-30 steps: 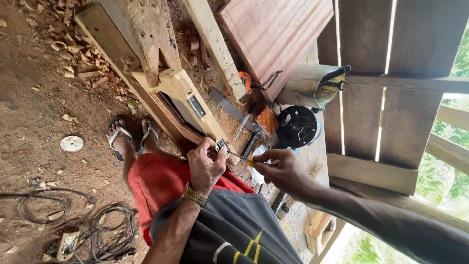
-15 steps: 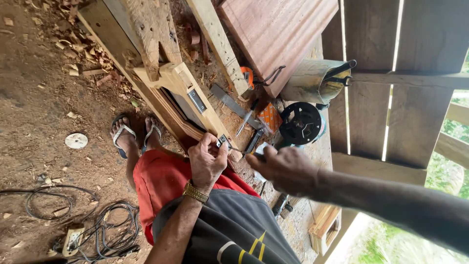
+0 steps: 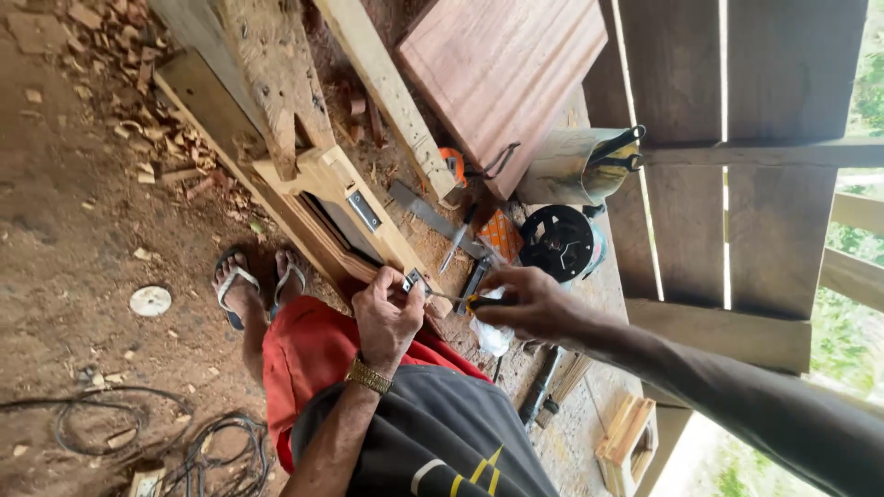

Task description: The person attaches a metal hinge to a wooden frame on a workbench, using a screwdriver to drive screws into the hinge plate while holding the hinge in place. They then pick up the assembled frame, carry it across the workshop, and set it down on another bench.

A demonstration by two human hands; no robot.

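Likely woodworking shed: planks (image 3: 502, 69), shavings (image 3: 138, 138).

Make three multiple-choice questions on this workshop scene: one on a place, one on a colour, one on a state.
1. Where is the black round reel?
A. on the dirt floor among cables
B. on the bench beside the grey metal can
C. in a hand

2. What colour are the shorts?
A. blue
B. red
C. white

3. How is the left hand?
A. open and flat
B. holding a hammer
C. pinched shut on a small metal fitting

Answers:
1. B, the reel lies next to the can.
2. B, the cloth over the legs is red.
3. C, its fingers grip the fitting, while the right hand holds a thin screwdriver to it.
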